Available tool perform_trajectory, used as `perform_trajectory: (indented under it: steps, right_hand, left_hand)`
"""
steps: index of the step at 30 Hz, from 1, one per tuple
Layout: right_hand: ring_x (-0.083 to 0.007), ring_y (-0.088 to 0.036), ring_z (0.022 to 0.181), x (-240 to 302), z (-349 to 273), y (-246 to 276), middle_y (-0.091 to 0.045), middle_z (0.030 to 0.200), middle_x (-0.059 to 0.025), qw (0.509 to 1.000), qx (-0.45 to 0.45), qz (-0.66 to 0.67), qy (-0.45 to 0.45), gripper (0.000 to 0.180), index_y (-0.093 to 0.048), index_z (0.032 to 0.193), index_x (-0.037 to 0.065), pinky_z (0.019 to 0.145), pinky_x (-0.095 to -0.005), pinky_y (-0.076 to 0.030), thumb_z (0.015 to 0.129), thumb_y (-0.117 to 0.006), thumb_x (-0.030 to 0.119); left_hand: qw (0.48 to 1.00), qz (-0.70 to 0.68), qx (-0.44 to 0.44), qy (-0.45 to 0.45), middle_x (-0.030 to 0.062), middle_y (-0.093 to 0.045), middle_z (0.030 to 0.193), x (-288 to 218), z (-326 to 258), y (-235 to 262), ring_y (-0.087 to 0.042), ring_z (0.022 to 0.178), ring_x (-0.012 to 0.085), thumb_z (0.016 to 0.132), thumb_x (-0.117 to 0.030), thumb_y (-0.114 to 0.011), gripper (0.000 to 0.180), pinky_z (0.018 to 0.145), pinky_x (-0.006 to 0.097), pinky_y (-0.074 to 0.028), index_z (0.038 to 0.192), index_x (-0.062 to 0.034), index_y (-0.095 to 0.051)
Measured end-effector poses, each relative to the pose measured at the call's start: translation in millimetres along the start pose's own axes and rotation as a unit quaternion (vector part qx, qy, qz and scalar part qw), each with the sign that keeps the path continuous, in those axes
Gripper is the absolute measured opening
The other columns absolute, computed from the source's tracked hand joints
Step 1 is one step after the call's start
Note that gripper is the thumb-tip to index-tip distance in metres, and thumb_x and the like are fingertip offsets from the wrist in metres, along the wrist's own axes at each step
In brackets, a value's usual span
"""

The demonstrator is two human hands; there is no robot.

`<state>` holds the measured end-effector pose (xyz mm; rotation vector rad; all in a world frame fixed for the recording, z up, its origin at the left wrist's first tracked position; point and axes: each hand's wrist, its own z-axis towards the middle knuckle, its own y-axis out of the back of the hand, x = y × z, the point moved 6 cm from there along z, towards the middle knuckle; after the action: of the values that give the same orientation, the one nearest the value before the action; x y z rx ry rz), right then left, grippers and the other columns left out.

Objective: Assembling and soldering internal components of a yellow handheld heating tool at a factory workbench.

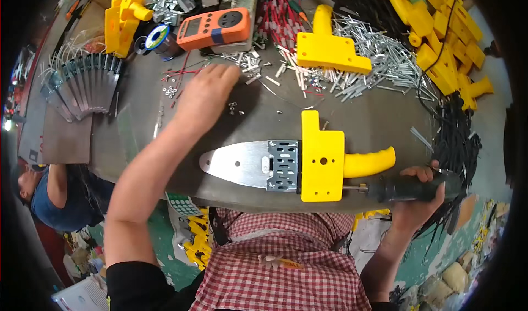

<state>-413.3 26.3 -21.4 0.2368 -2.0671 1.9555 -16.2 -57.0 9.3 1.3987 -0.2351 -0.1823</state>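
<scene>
My right hand [415,204] is wrapped round a dark electric screwdriver [399,187]. Its bit points left, against or close beside the lower right edge of a yellow plastic housing [323,173]. That housing has a yellow handle [368,161] on its right. On the left a slotted metal bracket [284,165] joins it to a pointed steel plate [236,164], all lying flat on the workbench [137,132]. Beyond the plate, my left hand [212,88] hovers low over the bench with curled fingers, near small nuts [234,108] and white sleeves [252,63]. Its fingertips are hidden.
An orange meter [214,29] and a solder spool [159,39] stand at the back left. Several steel plates [82,85] fan out at far left. Metal rods [379,52], another yellow housing [333,52] and black cables [456,146] lie beyond and right. A co-worker [66,198] sits at left.
</scene>
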Motion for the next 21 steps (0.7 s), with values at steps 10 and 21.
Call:
perform_trajectory:
  steps: [10,21]
  right_hand:
    - [-0.0168,-0.047,0.087,-5.1,-2.5,0.0,-0.045,0.089,-0.0039,0.998,-0.042,-0.028,0.029,0.042,-0.043,0.123,0.004,0.092,-0.0387,-0.038,0.088,-0.054,0.024]
    - [-0.0173,-0.048,0.083,-6.5,-3.6,3.0,-0.047,0.086,-0.0047,0.998,-0.051,0.003,0.036,0.037,-0.046,0.116,0.004,0.090,-0.0390,-0.040,0.086,-0.057,0.023]
  left_hand:
    - [0.874,-0.480,-0.073,-0.027,0.0074,-0.068,0.089,-108.6,-91.9,32.5,-0.061,0.081,0.0213,0.071,0.006,-0.069,0.023,0.073,0.032,-0.048,0.080,-0.0069,-0.052]
    - [0.882,-0.460,-0.100,0.004,0.0064,-0.068,0.090,-118.8,-103.5,19.6,-0.057,0.084,0.0214,0.072,0.006,-0.068,0.022,0.073,0.030,-0.045,0.083,-0.0055,-0.053]
